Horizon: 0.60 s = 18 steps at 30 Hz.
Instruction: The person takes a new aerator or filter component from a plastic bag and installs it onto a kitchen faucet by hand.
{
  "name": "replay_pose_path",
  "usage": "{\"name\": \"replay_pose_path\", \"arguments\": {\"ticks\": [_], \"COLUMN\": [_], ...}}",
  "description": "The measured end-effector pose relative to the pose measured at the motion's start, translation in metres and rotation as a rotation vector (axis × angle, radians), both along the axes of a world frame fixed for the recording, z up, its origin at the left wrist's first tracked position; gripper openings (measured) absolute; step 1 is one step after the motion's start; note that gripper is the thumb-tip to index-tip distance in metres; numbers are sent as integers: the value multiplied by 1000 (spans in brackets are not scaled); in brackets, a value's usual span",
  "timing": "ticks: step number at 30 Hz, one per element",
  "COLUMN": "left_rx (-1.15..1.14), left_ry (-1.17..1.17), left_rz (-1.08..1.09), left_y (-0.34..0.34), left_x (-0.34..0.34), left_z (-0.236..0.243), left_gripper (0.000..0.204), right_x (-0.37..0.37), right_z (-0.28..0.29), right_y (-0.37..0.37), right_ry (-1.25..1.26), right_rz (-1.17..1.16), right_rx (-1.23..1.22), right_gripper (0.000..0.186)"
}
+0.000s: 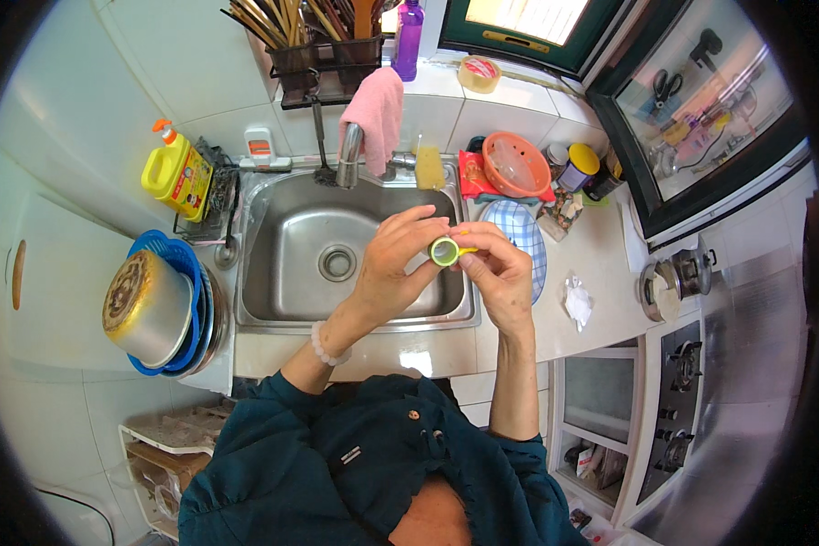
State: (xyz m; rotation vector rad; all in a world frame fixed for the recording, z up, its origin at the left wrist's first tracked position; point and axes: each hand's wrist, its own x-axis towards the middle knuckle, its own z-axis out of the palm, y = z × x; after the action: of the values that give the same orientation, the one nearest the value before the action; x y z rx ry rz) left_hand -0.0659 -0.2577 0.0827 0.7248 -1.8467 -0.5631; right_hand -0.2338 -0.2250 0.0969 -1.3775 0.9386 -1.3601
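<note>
Above the right part of the steel sink [268,300], my left hand [393,259] pinches a small lime-green ring-shaped piece [445,252] with a pale, hollow-looking middle. My right hand [499,273] closes its thumb and fingertips on a short yellow-green strip [467,250] that sticks out from the ring's side. Whether the piece is a cap, a tube or a roll I cannot tell. Both hands are close together, fingertips nearly touching. Behind them, a pink cloth [375,114] drapes over the faucet [349,155], and a yellow sponge [429,169] sits at the sink's back edge.
Left of the sink are a yellow detergent bottle [175,173] and a metal pot [146,305] stacked on blue basins [198,273]. To the right lie an orange colander [517,162], jars [581,164], a blue checked cover [528,238] and a crumpled tissue [577,300]. A gas stove [669,409] stands farther right.
</note>
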Motion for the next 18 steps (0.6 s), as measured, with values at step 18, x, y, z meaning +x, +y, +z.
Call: {"name": "replay_pose_path", "arguments": {"ticks": [18], "left_rx": [9], "left_ry": [28], "left_rz": [-8], "left_y": [-1], "left_x": [-1], "left_z": [-10], "left_gripper": [35], "right_x": [2], "right_z": [-4], "right_y": [1], "right_ry": [4], "right_rz": [-11], "right_rx": [13], "right_gripper": [25]}}
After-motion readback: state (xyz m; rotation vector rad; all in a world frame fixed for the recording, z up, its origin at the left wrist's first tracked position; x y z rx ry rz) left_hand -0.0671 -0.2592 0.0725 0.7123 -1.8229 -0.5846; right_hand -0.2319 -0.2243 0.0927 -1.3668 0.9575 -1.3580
